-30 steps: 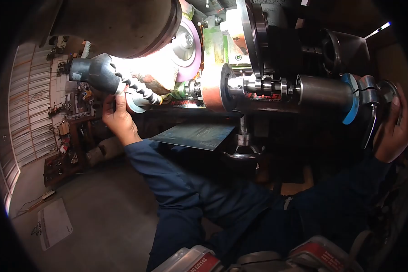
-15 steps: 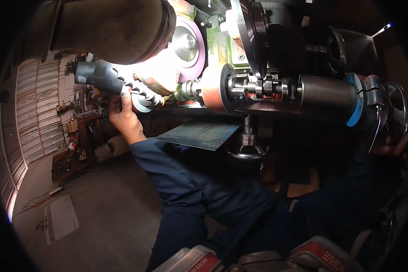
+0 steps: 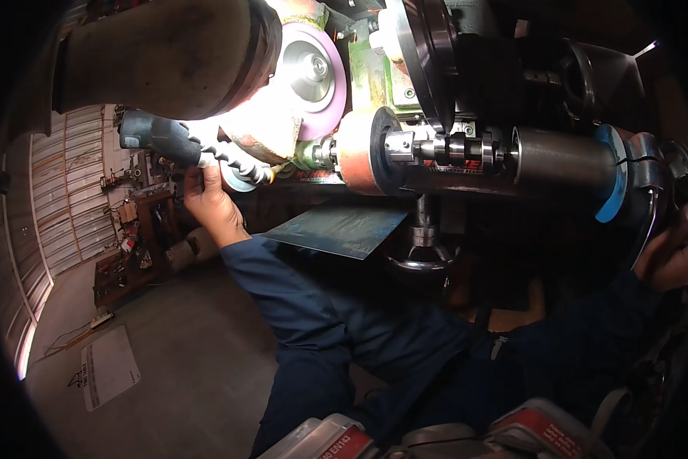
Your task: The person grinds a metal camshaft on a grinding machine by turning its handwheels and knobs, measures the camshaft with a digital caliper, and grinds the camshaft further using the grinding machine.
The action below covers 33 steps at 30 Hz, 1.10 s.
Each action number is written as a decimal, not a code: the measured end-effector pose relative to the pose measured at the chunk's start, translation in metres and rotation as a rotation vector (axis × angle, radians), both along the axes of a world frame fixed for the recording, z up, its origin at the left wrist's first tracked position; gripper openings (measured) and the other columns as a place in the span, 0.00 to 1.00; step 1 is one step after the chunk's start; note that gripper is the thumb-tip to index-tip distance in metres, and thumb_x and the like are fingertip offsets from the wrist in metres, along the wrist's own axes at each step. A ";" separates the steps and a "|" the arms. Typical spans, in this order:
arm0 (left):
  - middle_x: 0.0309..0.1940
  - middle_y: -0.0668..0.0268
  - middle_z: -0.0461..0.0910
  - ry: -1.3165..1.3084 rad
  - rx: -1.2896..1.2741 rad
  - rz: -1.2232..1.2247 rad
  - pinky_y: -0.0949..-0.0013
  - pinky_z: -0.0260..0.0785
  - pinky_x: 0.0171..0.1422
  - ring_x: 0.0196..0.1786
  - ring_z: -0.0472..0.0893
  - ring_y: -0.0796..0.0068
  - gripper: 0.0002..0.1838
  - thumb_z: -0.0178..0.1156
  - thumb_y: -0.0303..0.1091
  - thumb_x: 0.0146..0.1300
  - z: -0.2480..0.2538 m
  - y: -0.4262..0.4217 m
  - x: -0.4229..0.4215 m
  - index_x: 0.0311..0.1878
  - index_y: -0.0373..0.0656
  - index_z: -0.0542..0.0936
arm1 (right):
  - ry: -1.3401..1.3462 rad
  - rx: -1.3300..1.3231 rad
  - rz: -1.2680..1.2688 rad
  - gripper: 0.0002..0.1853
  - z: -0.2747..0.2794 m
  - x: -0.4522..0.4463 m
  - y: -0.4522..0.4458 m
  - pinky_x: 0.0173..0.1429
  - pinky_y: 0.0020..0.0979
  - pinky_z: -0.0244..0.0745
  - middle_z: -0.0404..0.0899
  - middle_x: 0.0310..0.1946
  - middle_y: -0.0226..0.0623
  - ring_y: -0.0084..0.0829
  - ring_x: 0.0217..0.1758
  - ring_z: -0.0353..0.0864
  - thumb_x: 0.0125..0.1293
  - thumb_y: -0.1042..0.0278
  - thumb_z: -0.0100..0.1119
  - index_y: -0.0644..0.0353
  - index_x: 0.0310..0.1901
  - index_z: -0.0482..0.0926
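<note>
My left hand [image 3: 215,205] is pinched beside a round pale disc [image 3: 239,177], just under the dark nozzle [image 3: 160,138] of a segmented hose [image 3: 237,158]; what its fingers hold is hidden. At the far right, my right hand [image 3: 666,256] closes round the lower rim of a metal handwheel [image 3: 682,170]. Between the hands, a shiny lobed shaft [image 3: 455,150] lies level in the machine. An orange-sided chuck [image 3: 363,153] stands to its left and a grey cylinder [image 3: 558,156] with a blue collar [image 3: 611,172] to its right.
A pink grinding wheel [image 3: 330,84] and a large dark disc [image 3: 424,65] stand behind the shaft. A big duct [image 3: 156,57] hangs at the upper left. A flat metal plate [image 3: 336,229] and a lower handwheel [image 3: 422,260] jut out in front. Shelving [image 3: 118,271] stands left.
My right hand has moved down round the handwheel's rim, dipping lower and then rising slightly. The view has shifted a little; my left hand stays beside the disc.
</note>
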<state>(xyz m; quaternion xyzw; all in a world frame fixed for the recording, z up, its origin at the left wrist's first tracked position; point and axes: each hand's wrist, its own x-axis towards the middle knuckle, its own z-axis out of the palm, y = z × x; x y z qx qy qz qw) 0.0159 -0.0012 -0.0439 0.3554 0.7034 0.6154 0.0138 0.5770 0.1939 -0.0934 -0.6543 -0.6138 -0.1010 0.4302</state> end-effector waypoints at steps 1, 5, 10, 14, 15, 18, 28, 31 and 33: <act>0.44 0.63 0.80 -0.003 0.017 0.008 0.70 0.69 0.55 0.46 0.78 0.74 0.14 0.65 0.28 0.61 0.002 0.003 0.005 0.48 0.32 0.78 | -0.013 0.053 0.042 0.16 0.001 -0.001 0.001 0.39 0.30 0.77 0.85 0.34 0.44 0.32 0.35 0.85 0.67 0.59 0.61 0.66 0.41 0.85; 0.42 0.64 0.80 -0.077 0.027 -0.005 0.72 0.71 0.51 0.44 0.78 0.76 0.14 0.66 0.27 0.60 -0.001 -0.002 -0.004 0.47 0.32 0.78 | -0.094 0.163 0.200 0.13 -0.002 0.016 0.010 0.39 0.28 0.78 0.85 0.36 0.43 0.32 0.35 0.85 0.65 0.63 0.63 0.66 0.42 0.84; 0.44 0.61 0.80 -0.090 0.014 -0.017 0.70 0.72 0.53 0.46 0.79 0.74 0.15 0.65 0.25 0.61 0.000 -0.003 -0.005 0.49 0.31 0.77 | -0.199 0.311 0.189 0.11 -0.029 0.046 0.018 0.37 0.29 0.77 0.85 0.35 0.43 0.33 0.34 0.84 0.65 0.66 0.62 0.66 0.41 0.83; 0.45 0.59 0.80 -0.068 -0.001 0.001 0.70 0.72 0.54 0.47 0.80 0.72 0.15 0.64 0.24 0.61 0.005 0.005 0.008 0.50 0.31 0.76 | -0.202 0.259 0.133 0.11 -0.031 0.050 0.012 0.36 0.29 0.77 0.85 0.34 0.43 0.33 0.33 0.84 0.65 0.65 0.62 0.66 0.40 0.83; 0.45 0.59 0.80 -0.063 0.001 0.004 0.70 0.72 0.54 0.46 0.80 0.72 0.15 0.64 0.24 0.61 0.005 0.004 0.006 0.50 0.30 0.76 | -0.203 0.239 0.120 0.11 -0.031 0.050 0.011 0.36 0.29 0.77 0.85 0.34 0.43 0.33 0.33 0.84 0.65 0.65 0.62 0.66 0.39 0.83; 0.45 0.58 0.81 -0.055 0.010 0.009 0.70 0.73 0.54 0.46 0.80 0.71 0.15 0.64 0.24 0.61 0.003 0.003 0.003 0.50 0.30 0.76 | -0.184 0.164 0.063 0.11 -0.030 0.046 0.007 0.35 0.29 0.77 0.84 0.33 0.43 0.34 0.32 0.84 0.65 0.65 0.62 0.65 0.39 0.83; 0.42 0.62 0.80 -0.040 0.043 -0.011 0.71 0.73 0.51 0.43 0.80 0.74 0.13 0.64 0.25 0.62 0.004 0.004 0.009 0.47 0.31 0.77 | 0.152 0.007 0.320 0.13 0.018 -0.011 0.005 0.32 0.31 0.75 0.84 0.30 0.42 0.34 0.29 0.83 0.65 0.62 0.62 0.65 0.36 0.84; 0.46 0.61 0.80 -0.016 0.013 -0.011 0.69 0.70 0.56 0.47 0.79 0.72 0.14 0.61 0.25 0.64 0.002 0.000 0.006 0.51 0.32 0.77 | 0.124 -0.088 0.407 0.12 0.054 -0.040 0.006 0.37 0.35 0.75 0.83 0.34 0.47 0.40 0.33 0.83 0.66 0.65 0.56 0.67 0.40 0.82; 0.45 0.61 0.80 -0.009 0.012 -0.006 0.69 0.70 0.56 0.47 0.79 0.72 0.13 0.61 0.25 0.64 0.003 0.000 0.008 0.51 0.32 0.77 | 0.063 -0.172 0.433 0.13 0.075 -0.055 0.007 0.42 0.37 0.76 0.83 0.37 0.51 0.45 0.37 0.83 0.66 0.69 0.51 0.69 0.43 0.81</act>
